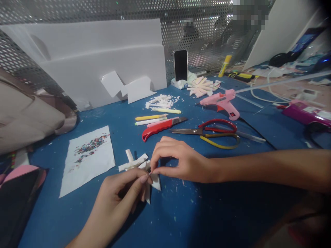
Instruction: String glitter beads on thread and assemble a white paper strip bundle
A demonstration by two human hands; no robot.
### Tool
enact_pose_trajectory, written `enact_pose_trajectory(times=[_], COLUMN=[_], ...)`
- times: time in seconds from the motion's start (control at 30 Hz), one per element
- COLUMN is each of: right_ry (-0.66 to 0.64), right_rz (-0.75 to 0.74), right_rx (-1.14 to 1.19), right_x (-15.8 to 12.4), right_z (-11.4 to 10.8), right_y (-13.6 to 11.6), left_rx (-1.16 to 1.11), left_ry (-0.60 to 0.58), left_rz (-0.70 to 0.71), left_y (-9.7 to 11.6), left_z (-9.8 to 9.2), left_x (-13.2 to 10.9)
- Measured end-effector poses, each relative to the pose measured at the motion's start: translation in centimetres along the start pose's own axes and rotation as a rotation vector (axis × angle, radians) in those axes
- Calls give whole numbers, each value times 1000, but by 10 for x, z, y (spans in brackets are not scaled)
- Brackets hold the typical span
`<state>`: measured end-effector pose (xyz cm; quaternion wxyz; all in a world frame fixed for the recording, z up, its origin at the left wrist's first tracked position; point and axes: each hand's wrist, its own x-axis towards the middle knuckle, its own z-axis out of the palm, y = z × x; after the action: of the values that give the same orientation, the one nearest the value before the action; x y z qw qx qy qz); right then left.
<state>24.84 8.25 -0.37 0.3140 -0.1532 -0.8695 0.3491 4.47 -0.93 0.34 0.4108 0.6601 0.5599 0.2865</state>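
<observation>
Left hand [117, 194] pinching white strips [133, 162], thumb against finger; right hand [182, 160] nearly closed at same spot, can't tell if gripping. Strips mid blue table [178, 217], right of paper sheet [97, 167] bearing loose multicolored bits [91, 145].

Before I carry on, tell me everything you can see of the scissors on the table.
The scissors have dark, metallic-looking blades that appear closed, a round pivot and two handle loops: a red loop on the far side, a yellow loop on the near. They lie on the blue table just beyond the right hand, tips pointing left, beside the red-handled knife. Neither hand appears to touch them. A clear stick lies by the loops; contact is unclear.
</observation>
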Motion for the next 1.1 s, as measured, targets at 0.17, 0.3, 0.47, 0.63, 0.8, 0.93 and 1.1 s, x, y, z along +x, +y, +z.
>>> enact_pose_trajectory(times=[0.17,0.3,0.47,0.63,0.8,0.93,1.1], right_ry=[11,7,5,6,7,7,9], right_rz=[-16,-13,-15,-22,-32,-30,-29], right_rx=[-2,0,-3,4,12,15,20], right_x=[0,0,0,0,-2,-2,-2], right_z=[1,1,-1,-1,0,-1,-1], right_y=[1,1,0,0,2,2,1], left_rx=[-18,-10,1,9,8,20,42], left_ry=[-5,-12,-15,-13,-9,-11,9], left_rz=[-1,-36,-23,-30,-37,-21,9], left_y=[0,0,0,-2,-3,-1,0], left_z=[1,2,1,0,0,1,1], left_x=[1,0,0,-3,-2,1,1])
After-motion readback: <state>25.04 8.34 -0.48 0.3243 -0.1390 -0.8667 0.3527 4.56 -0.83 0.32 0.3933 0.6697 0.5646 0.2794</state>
